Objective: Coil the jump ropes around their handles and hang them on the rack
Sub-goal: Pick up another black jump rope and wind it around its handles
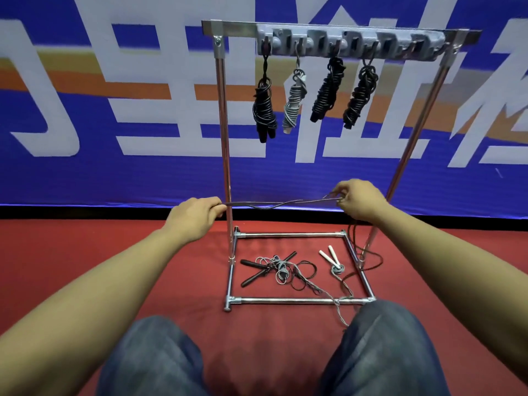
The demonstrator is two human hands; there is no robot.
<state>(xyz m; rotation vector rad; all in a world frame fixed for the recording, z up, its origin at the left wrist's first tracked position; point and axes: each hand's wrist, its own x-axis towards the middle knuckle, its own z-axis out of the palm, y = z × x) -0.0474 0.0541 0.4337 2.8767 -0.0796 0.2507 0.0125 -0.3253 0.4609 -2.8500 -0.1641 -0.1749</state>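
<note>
Red carpet floor (pixel 85 252) runs up to a blue banner wall with large white characters (pixel 114 167), and a chrome tube rack (pixel 225 138) stands on the carpet in front of the seated person's blue-jeaned knees (pixel 154 352). Along the rack's top rail sits a grey hook strip (pixel 351 41). Four coiled jump ropes hang from its hooks: a black bundle at far left (pixel 264 110), a grey-and-white bundle (pixel 294 104) next to it, then two more black bundles (pixel 328 90) (pixel 360 95).

The left hand (pixel 197 215) has its fingers curled around one end of a thin dark jump rope (pixel 280 203), which is stretched roughly level across to the right hand (pixel 358 200). The right hand pinches the other end between thumb and fingertips. The stretch between them looks doubled, with a slight sag near the middle. From below the right hand a dark strand drops to the carpet beside the rack's right post and loops there.

Inside the rack's square base frame lie more ropes: a tangle of black handles with dark and grey cords (pixel 274 271), and just to its right a pair of white handles with a small grey cord coil (pixel 331 257). A grey cord trails from this area over the near base bar toward the right knee.
</note>
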